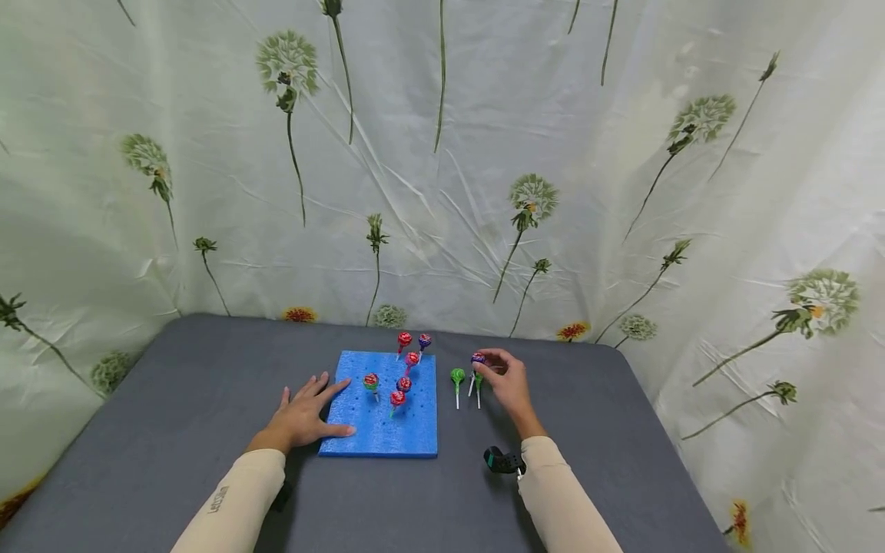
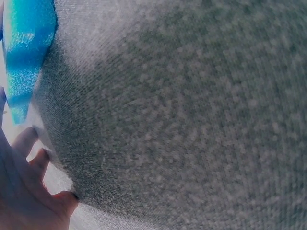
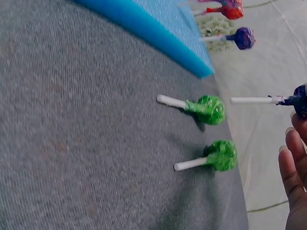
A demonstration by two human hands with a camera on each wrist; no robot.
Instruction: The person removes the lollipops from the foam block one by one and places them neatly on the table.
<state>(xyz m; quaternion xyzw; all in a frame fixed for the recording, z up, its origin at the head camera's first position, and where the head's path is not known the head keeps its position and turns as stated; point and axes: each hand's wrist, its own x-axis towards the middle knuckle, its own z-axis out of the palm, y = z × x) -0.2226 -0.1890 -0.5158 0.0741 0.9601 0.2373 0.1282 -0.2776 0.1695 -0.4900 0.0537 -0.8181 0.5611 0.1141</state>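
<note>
Head view: a purple-wrapped lollipop [image 1: 478, 358] is pinched, stick down, by the right hand [image 1: 508, 386] near two green lollipops [image 1: 458, 375] on the grey table [image 1: 387, 503]. A blue board [image 1: 415, 439], planted with six lollipops [image 1: 370, 380], is touched by the left hand [image 1: 302, 418], fingers spread wide.

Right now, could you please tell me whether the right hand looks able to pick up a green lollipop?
Probably not until it is freed: the right hand holds a purple lollipop. Otherwise the way looks clear, as both green lollipops lie close by, uncovered.
</note>
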